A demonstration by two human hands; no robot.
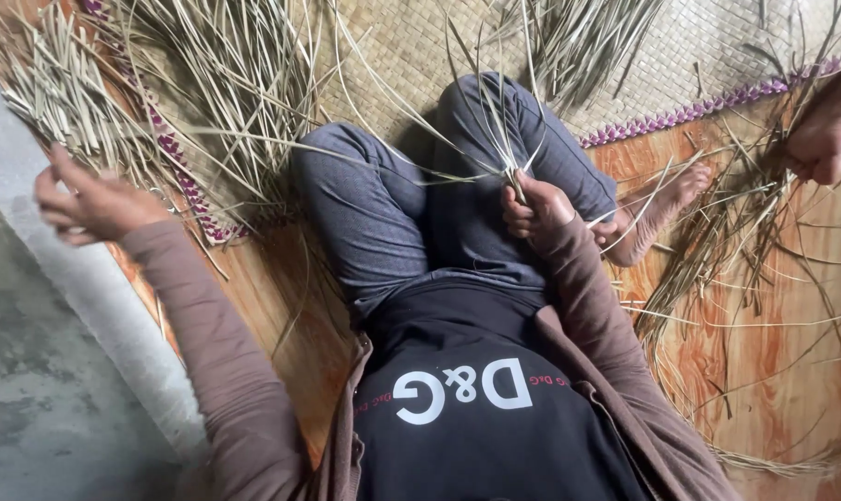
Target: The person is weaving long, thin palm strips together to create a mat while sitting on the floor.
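Observation:
I sit cross-legged in grey trousers (365, 204) on a woven mat. My right hand (534, 211) is closed around a bundle of thin dried reed strips (495, 139) that fan upward over my knees. My left hand (91, 204) is stretched out to the left, fingers apart, at the lower end of a pile of cut reed strips (63, 88); I see nothing held in it. My bare foot (666, 199) rests to the right of the right hand.
A woven mat (420, 46) with a purple patterned edge (680, 116) lies over an orange wood-pattern floor (791, 371). Loose reeds (736, 223) are scattered at the right, where another person's hand (828, 130) touches them. A grey concrete ledge (50, 371) runs along the left.

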